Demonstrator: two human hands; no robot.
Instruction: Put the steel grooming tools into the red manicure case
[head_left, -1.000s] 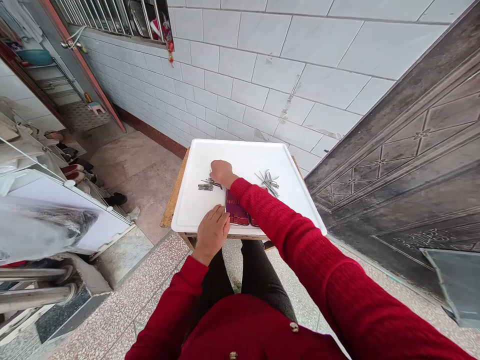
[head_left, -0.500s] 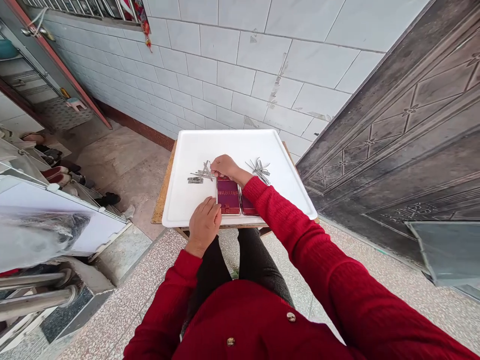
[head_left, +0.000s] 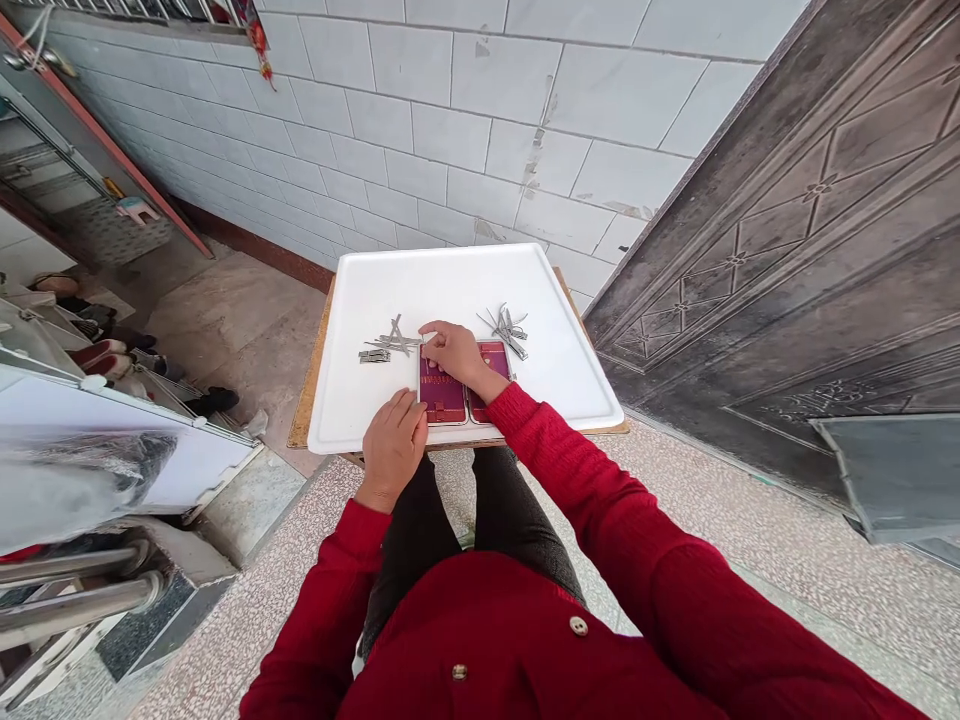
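An open manicure case (head_left: 444, 396) with a purple-red lining and a row of loops lies near the front of a white tray (head_left: 352, 400). My left hand (head_left: 394, 440) rests flat at the case's left edge, fingers stretched out and fingertips against it. Over the upper part of the left half is my right hand (head_left: 455, 355), its fingers bent together; whatever they pinch is too small to make out. Left of the case lie a nail clipper (head_left: 374, 356) and several thin metal tools (head_left: 395, 337). Another pile of metal tools (head_left: 507, 326) sits beyond its right half.
The tray stands on a wooden table (head_left: 307, 400) against a tiled wall (head_left: 427, 140). A dark patterned door (head_left: 750, 250) is to the right. Shoes (head_left: 105, 360) on a rack and a white panel (head_left: 60, 420) stand on the left.
My right hand has moved from beside the left pile of tools to over the case, uncovering more of its right half. My left hand stays at the case's edge. The view has shifted slightly.
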